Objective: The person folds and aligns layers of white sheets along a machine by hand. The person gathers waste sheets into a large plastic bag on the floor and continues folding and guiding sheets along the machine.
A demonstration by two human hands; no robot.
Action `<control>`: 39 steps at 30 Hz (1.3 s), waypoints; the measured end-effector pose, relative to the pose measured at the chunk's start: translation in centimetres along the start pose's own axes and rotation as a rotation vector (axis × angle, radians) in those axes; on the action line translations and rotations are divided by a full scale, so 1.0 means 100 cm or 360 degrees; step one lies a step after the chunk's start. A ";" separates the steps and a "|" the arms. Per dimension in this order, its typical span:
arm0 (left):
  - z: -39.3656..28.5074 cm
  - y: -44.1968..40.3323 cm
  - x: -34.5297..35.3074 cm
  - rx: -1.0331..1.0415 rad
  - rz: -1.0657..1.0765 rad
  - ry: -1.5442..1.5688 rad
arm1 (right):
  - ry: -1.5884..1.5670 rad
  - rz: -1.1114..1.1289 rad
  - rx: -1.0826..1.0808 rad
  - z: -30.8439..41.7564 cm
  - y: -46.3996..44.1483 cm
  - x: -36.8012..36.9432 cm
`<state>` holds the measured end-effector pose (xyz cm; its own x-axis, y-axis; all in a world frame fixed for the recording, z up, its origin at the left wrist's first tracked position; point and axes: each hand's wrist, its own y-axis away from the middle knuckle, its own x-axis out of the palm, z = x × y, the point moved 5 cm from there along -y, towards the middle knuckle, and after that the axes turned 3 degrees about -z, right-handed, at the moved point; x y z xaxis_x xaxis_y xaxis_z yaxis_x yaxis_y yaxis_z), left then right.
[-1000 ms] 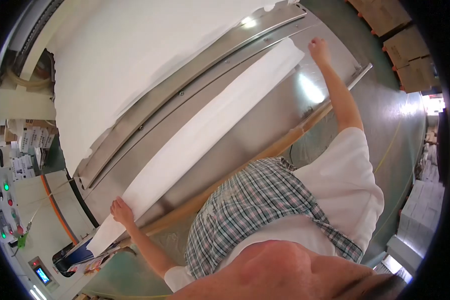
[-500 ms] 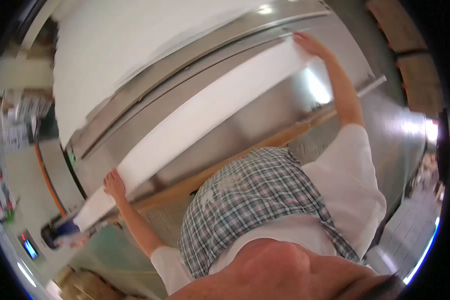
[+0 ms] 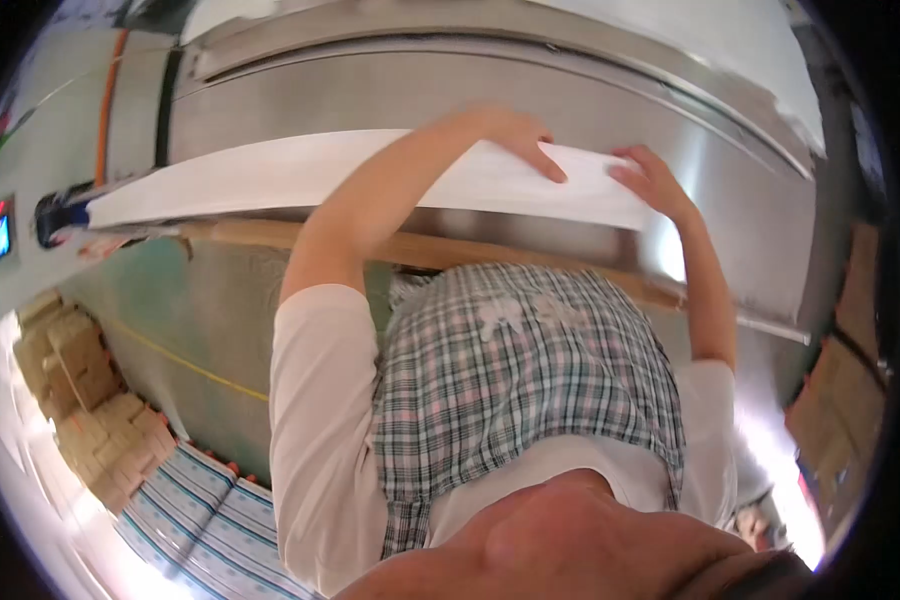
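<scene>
I have the white strip (image 3: 260,170) stretched lengthwise across the metal desk (image 3: 350,92). My left arm is bent at the elbow and crosses over the strip, bringing the left hand (image 3: 515,135) above its right-hand part, thumb spread from the fingers. My right hand (image 3: 658,185) is at the strip's right end, wrist turned inward and fingers pointing toward the left; I cannot tell whether they pinch it. A wooden edge (image 3: 425,250) runs along the strip's near side.
</scene>
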<state>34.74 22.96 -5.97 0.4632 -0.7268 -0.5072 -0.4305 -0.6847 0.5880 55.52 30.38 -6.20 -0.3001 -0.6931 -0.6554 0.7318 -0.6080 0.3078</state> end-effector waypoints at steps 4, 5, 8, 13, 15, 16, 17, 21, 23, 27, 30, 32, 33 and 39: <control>-0.009 -0.049 0.021 0.0134 0.0127 0.0098 | -0.0148 -0.0122 0.0027 0.026 0.000 0.028; -0.021 -0.056 0.022 0.0144 0.0151 0.0098 | -0.0158 -0.0126 0.0050 0.024 0.002 0.027; -0.039 -0.064 0.025 0.0129 0.0360 0.0213 | -0.0094 -0.0168 0.0003 0.030 0.004 0.027; -0.017 -0.057 0.041 0.0356 0.0176 0.0273 | -0.0225 -0.0087 0.0056 0.042 -0.008 0.045; -0.023 -0.045 0.048 0.0253 0.0221 0.0211 | -0.0232 -0.0070 0.0018 0.042 -0.002 0.051; -0.027 -0.038 0.047 0.0156 0.0258 0.0138 | -0.0232 -0.0065 -0.0025 0.042 0.000 0.052; -0.032 -0.032 0.044 0.0154 0.0255 0.0146 | -0.0230 -0.0056 -0.0027 0.041 0.001 0.053; -0.029 -0.022 0.042 0.0063 0.0278 0.0149 | -0.0618 -0.0060 0.0067 0.024 0.004 0.044; -0.019 -0.028 0.042 0.0069 0.0302 0.0216 | -0.0734 -0.0049 0.0170 0.009 0.006 0.034; 0.000 -0.023 0.028 0.0045 0.0435 0.0703 | -0.1134 0.0375 0.0532 0.002 0.026 0.052; 0.003 -0.016 0.005 -0.0021 0.0479 0.0916 | -0.1386 0.0648 0.0674 0.016 0.040 0.082; 0.009 -0.015 -0.008 0.0015 0.0398 0.0849 | -0.1470 0.0731 0.0707 0.029 0.037 0.103; 0.009 -0.014 -0.012 0.0010 0.0390 0.0845 | -0.1556 0.0633 0.0696 0.034 0.031 0.109; 0.000 0.001 -0.016 -0.0016 0.0376 0.0835 | -0.1508 0.0489 0.0612 0.060 -0.002 0.116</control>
<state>33.96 24.04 -5.05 0.6789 -0.7340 0.0179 -0.5627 -0.5046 0.6548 48.21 20.12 -9.73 -0.6102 -0.7551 0.2397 0.6643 -0.3227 0.6742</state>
